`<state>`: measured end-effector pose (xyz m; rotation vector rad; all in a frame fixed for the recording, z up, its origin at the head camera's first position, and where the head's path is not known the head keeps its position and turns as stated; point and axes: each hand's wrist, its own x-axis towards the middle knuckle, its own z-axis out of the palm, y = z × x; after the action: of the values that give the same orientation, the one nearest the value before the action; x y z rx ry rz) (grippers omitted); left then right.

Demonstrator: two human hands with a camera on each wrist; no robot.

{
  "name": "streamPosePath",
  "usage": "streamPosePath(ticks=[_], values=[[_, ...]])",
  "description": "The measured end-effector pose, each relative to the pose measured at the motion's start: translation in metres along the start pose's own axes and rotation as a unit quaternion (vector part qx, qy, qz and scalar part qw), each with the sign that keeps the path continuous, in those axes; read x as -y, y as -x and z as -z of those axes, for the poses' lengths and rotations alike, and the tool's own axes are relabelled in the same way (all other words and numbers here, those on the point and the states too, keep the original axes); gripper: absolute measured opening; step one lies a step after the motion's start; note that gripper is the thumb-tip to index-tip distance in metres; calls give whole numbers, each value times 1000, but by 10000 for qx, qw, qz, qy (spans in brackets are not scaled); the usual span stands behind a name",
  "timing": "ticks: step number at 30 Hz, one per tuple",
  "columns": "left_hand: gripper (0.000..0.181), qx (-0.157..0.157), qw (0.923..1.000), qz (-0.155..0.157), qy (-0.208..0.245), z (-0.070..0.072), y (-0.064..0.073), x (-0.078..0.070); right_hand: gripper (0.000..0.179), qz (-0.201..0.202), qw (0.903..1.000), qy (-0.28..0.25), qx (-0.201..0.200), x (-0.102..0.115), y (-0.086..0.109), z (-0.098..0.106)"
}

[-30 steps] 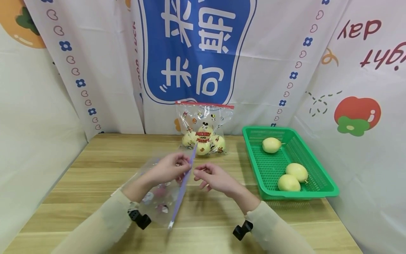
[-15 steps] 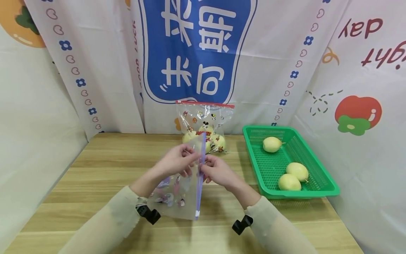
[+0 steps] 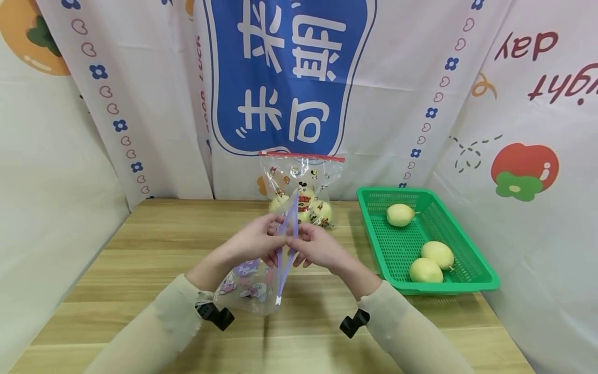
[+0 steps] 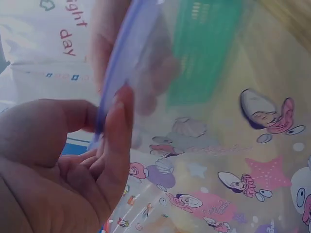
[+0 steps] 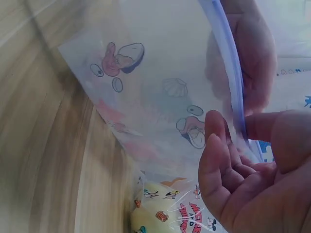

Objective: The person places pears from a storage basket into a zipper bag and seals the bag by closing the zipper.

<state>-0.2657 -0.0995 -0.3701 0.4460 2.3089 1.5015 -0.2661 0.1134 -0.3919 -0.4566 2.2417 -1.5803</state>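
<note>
"Two hands are busy! What are they pinching?"

"The left hand (image 3: 254,240) has one side of the clear plastic picture bag (image 3: 249,292), and the right hand (image 3: 322,249) has the other. It's up over the middle of the brown wooden tabletop (image 3: 154,228)."

"What just changed?"

"Its purple plastic zip (image 5: 232,63) came apart in the middle. I think the bag is opening!"

"And half a second ago?"

"The zip looked like one straight line. The green plastic basket (image 3: 448,286) hasn't moved from the tabletop's right edge."
</note>
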Motion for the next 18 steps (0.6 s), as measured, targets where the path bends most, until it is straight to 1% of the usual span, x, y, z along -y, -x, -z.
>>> streamPosePath(ticks=[3, 5, 7, 10, 12, 14, 16, 18], values=[[46, -657, 9974, -130, -273, 1, -2, -2, 34, 15, 9998, 208, -78, 4, 0, 0], [42, -1161, 9923, -126, -408, 8, -1, -5, 34, -62, 9993, 312, -186, 7, 0, 4], [40, -1571, 9866, -87, -422, 20, 2, -8, 32, -218, 9986, 383, -282, 10, 1, 12], [33, -1969, 9801, 52, -248, 43, 9, -12, 28, -569, 9965, 491, -375, 15, 4, 30], [27, -2137, 9766, 159, -165, 57, 13, -14, 25, -825, 9941, 522, -477, 16, 5, 44], [24, -2219, 9746, 282, -148, 69, 18, -16, 25, -1060, 9914, 524, -569, 18, 6, 57], [24, -2204, 9745, 360, -222, 76, 22, -17, 25, -1222, 9887, 575, -647, 18, 6, 66], [25, -2082, 9767, 401, -320, 79, 24, -18, 26, -1320, 9868, 667, -663, 18, 5, 72]])
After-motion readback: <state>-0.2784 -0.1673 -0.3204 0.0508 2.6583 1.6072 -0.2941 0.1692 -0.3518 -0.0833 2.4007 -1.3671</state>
